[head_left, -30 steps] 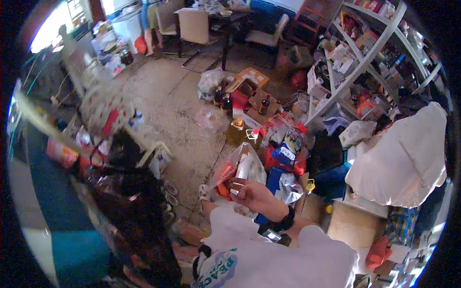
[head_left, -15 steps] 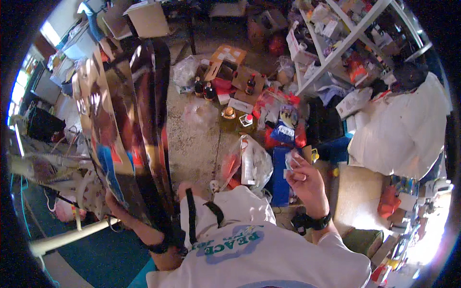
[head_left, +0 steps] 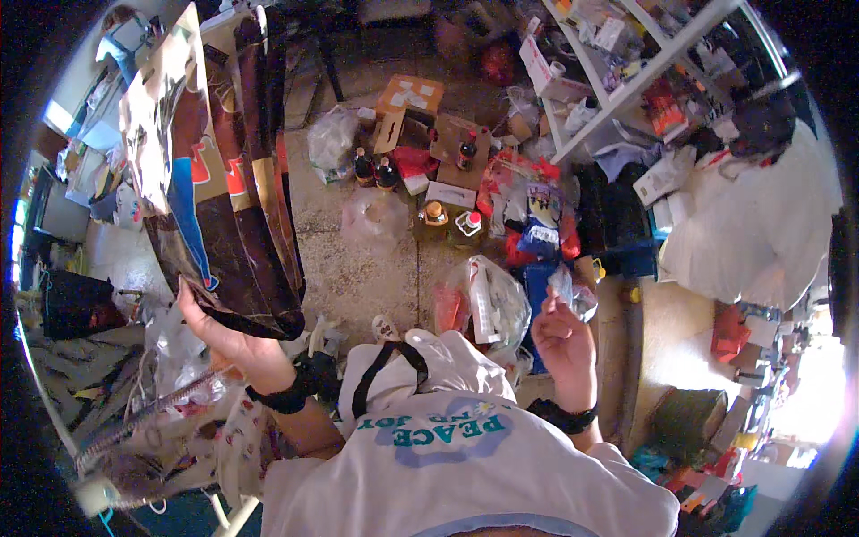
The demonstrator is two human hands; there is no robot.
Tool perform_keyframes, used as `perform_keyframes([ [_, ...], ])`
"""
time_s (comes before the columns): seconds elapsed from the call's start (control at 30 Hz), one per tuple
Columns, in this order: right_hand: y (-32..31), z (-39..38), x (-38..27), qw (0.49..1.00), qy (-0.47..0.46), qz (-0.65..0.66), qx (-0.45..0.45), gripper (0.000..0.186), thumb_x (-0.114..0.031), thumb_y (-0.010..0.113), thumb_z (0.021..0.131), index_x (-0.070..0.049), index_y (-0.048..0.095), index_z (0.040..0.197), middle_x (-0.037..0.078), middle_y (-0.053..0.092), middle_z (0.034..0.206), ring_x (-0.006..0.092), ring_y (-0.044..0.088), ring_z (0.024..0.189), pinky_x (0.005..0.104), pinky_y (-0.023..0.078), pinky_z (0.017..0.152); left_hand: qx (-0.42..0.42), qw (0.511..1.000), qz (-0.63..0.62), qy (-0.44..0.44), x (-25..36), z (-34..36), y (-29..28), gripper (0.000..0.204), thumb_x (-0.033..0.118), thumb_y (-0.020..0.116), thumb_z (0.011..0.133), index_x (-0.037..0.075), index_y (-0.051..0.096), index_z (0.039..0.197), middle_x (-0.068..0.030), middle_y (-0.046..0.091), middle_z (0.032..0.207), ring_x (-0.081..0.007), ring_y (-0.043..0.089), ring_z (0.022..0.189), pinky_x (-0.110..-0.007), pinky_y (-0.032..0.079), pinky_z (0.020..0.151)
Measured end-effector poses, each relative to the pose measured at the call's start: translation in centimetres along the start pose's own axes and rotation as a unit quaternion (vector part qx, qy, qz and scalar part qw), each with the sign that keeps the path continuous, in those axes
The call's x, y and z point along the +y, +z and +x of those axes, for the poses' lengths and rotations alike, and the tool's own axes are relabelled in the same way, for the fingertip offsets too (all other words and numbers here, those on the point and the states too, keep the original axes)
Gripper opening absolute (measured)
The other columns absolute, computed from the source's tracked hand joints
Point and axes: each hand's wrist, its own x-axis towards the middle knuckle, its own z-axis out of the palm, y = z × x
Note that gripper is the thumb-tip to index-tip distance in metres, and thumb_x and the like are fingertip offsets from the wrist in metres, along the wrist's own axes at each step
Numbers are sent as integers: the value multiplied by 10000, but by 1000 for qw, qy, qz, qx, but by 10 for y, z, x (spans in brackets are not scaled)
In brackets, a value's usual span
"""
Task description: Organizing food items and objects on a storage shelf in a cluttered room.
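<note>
My left hand (head_left: 225, 333), at the left, grips the lower edge of an upright bundle of flat, glossy dark-brown packaging (head_left: 250, 242) with tan, blue and red print. My right hand (head_left: 564, 345), right of centre, has its fingers curled on a small clear plastic piece (head_left: 562, 279), in front of a long blue box (head_left: 537, 360). Just left of that hand lies a clear plastic bag (head_left: 506, 309) with red and white items inside.
Cartons (head_left: 409, 94), dark bottles (head_left: 385, 174), oil jugs (head_left: 468, 233) and bags (head_left: 333, 143) litter the tiled floor (head_left: 331, 251) ahead. A crowded white shelf frame (head_left: 644, 76) and a white cloth-covered heap (head_left: 752, 224) stand at right, a cluttered pale rack (head_left: 143, 456) at lower left.
My left hand has come up into view with the dark bundle, which now stands more upright at the upper left. My right hand has moved rightward from the middle.
</note>
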Motion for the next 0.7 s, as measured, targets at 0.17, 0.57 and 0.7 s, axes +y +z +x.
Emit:
perform_keyframes([
  [0.17, 54, 67, 49, 998, 36, -53, -26, 376, 90, 431, 774, 13, 488, 1138, 84, 600, 913, 30, 421, 506, 241, 458, 764, 144, 770, 486, 388, 3, 54, -38, 433, 371, 522, 821, 76, 515, 1138, -116, 538, 1155, -290, 538, 1040, -445, 472, 855],
  [0.57, 177, 307, 75, 984, 163, -69, -13, 330, 96, 481, 646, -7, 562, 949, 74, 606, 874, 163, 548, 754, 336, 462, 780, 258, 743, 393, 476, 39, 131, -50, 462, 232, 597, 780, 74, 454, 1189, -135, 509, 1144, -251, 505, 1021, -402, 445, 888],
  [0.7, 225, 357, 64, 985, 120, -124, -9, 363, 95, 436, 683, 19, 568, 1013, 66, 610, 919, 105, 576, 671, 296, 486, 749, 382, 616, 535, 434, 33, 156, 9, 491, 219, 629, 758, 37, 460, 1182, -126, 543, 1083, -239, 526, 991, -372, 431, 894],
])
